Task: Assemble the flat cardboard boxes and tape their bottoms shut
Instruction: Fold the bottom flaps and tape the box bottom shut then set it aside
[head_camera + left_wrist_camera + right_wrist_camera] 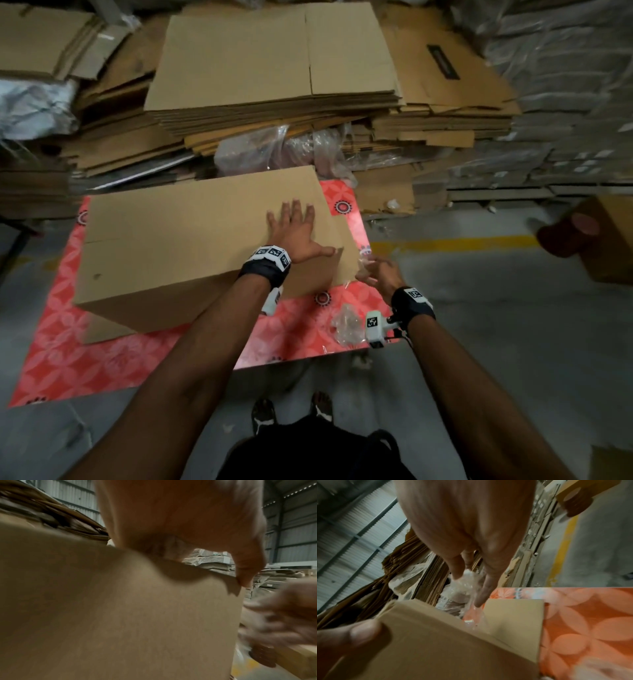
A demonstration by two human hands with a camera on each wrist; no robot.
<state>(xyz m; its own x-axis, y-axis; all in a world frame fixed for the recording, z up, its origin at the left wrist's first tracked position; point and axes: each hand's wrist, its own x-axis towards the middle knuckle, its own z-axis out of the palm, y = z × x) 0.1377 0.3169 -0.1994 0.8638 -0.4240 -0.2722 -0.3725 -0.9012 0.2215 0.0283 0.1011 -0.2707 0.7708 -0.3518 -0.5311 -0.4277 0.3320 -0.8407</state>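
The left hand (295, 230) lies flat on top of the cardboard box (191, 240), fingers straight and spread, thumb reaching to the box's right-hand top edge. The right hand (378, 274) hovers just off the box's right end, fingers loosely extended and pinching a crumpled strip of clear tape (467, 582) (whether it is stuck to the fingers or only held, the blur hides).

The box stands erected on the red patterned table (301, 329), its long axis running left to right across the person. An end flap (513, 615) sticks out flat on the table at the box's right end, directly under the right hand. So the open end lies to the right of both hands, and the right hand is the nearer; the left seems to be steadying the box.

More crumpled clear tape (347, 323) lies on the table nearer the person than the box. Beyond the box rise stacks of flat cardboard (274, 61).
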